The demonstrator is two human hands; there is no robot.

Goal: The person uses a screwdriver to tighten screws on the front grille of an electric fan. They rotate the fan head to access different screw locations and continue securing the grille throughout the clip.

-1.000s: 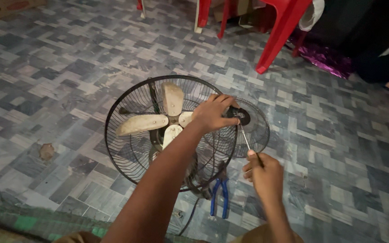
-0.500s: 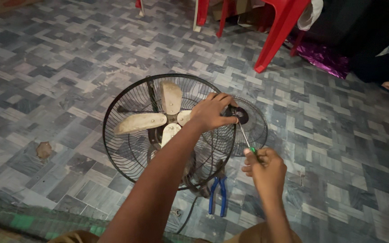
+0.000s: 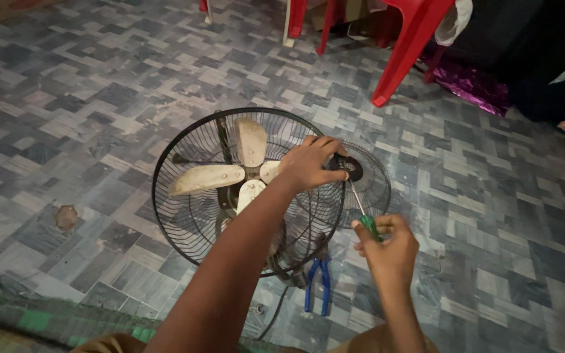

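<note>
Fan: a black wire-guard pedestal fan (image 3: 230, 189) tilts face-up over the tiled floor (image 3: 99, 98), blades exposed.
Left hand: the left hand (image 3: 308, 163) clamps the guard's right rim, steadying it.
Right hand: the right hand (image 3: 387, 245), just right of the fan, is closed around a green-handled screwdriver (image 3: 359, 208), its tip at the rim's black fitting (image 3: 351, 171).
Pliers: blue-handled pliers (image 3: 318, 291) lie below the fan, within reach.

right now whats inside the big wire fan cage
Inside the fan cage three pale, dusty blades show through the wires. The left hand and its forearm cover the hub and whatever lies below it, so those parts cannot be seen.
</note>
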